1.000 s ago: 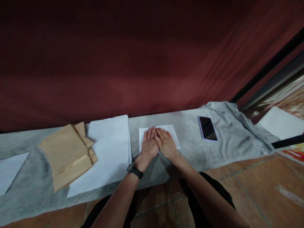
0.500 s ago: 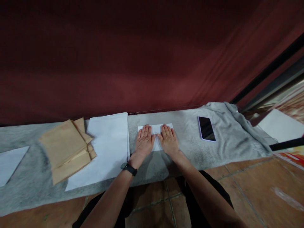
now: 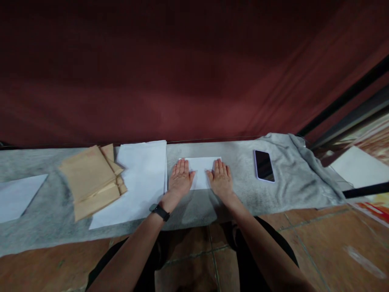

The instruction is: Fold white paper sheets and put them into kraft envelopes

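Note:
A small white sheet of paper [image 3: 200, 172], seemingly folded, lies flat on the grey cloth [image 3: 243, 194] in front of me. My left hand [image 3: 181, 178] rests palm down over its left edge, fingers stretched away from me and thumb pointing inward. Over the right edge lies my right hand [image 3: 221, 178], also flat with the thumb turned in. Between the two thumbs the middle of the paper shows bare. Neither hand grips anything. A dark watch [image 3: 159, 211] is on my left wrist.
Left of my hands is a stack of large white sheets [image 3: 142, 174], partly under folded brown paper pieces [image 3: 94, 178]. Another white sheet [image 3: 21, 196] lies far left. A phone [image 3: 263, 166] lies to the right. Behind hangs a dark red curtain [image 3: 182, 101].
My hands have slid apart, the left one leftward and the right one rightward, from the paper's middle to its side edges. The view has shifted slightly.

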Motion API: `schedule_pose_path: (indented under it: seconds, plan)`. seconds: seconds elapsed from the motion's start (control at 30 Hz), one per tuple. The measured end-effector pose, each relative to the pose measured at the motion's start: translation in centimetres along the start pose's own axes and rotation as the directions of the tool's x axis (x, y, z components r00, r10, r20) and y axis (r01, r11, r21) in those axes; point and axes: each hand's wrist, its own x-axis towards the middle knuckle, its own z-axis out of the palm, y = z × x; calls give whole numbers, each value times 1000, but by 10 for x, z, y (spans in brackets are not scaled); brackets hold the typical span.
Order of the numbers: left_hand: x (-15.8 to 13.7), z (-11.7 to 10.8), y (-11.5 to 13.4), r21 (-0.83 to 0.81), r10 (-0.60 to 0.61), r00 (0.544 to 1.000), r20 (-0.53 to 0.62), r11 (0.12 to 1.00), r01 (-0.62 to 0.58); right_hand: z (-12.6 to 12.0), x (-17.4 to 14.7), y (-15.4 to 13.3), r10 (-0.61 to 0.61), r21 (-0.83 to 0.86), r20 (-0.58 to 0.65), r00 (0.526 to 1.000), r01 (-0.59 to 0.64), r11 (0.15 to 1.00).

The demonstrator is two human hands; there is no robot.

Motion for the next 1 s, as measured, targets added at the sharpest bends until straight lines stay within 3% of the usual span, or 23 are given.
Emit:
schedule_pose_path:
  seconds: [0.4, 0.57, 0.7, 0.83, 1.0]
  plan:
    - [-4, -1, -5, 10, -71, 996, 47, 997, 70, -2, -11, 14, 20, -21, -43, 999, -21, 1000]
    - [-8, -3, -4, -15, -75, 996, -42, 997, 74, -8, -12, 19, 72, -5, -33, 997, -73, 997]
    - [-17, 0, 16, -49, 101, 991, -90, 993, -106, -17, -7, 6, 16, 71, 44, 999, -19, 997]
    - [-29, 5, 38, -61, 333, 941, -60, 940, -337, -18, -8, -18, -141, 246, 143, 980, 103, 964]
    - [-34, 7, 43, -33, 407, 913, -35, 912, -408, -16, -16, -28, -202, 256, 192, 960, 150, 955]
